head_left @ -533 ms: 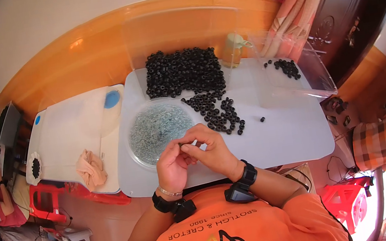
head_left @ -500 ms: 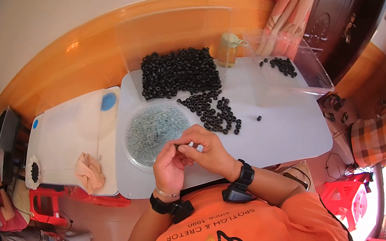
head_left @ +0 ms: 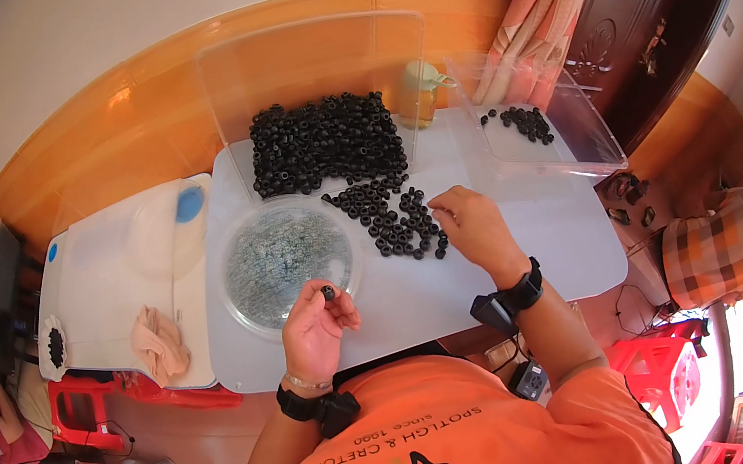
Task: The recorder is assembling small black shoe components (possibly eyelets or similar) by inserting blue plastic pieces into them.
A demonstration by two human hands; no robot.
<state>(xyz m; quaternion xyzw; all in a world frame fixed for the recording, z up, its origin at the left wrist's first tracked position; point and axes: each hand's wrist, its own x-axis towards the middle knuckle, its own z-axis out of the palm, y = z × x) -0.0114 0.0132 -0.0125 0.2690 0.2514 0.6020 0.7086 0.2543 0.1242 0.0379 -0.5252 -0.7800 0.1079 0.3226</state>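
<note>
My left hand (head_left: 315,330) is raised over the near edge of the table, pinching one small black ring (head_left: 328,293) between thumb and fingers. A round clear dish (head_left: 232,304) of tiny pale glass-like beads (head_left: 282,251) lies just beyond it. My right hand (head_left: 480,232) reaches to the right side of a loose spread of black rings (head_left: 379,216). Its fingertips are bent together at the edge of the spread, and whatever is between them is hidden. Behind the spread, a large heap of black rings (head_left: 323,142) fills a clear plastic box (head_left: 209,93).
Another clear box (head_left: 605,141) at the right holds several black rings (head_left: 525,125). A capped jug (head_left: 418,93) stands between the boxes. On the left table lies a crumpled pink cloth (head_left: 159,341). Red stools (head_left: 657,376) stand on the floor; other people sit at far left and right.
My hands were together over the dish's near edge. The right has moved away to the right, to the spread of rings; the left has stayed near, turned palm up with a ring.
</note>
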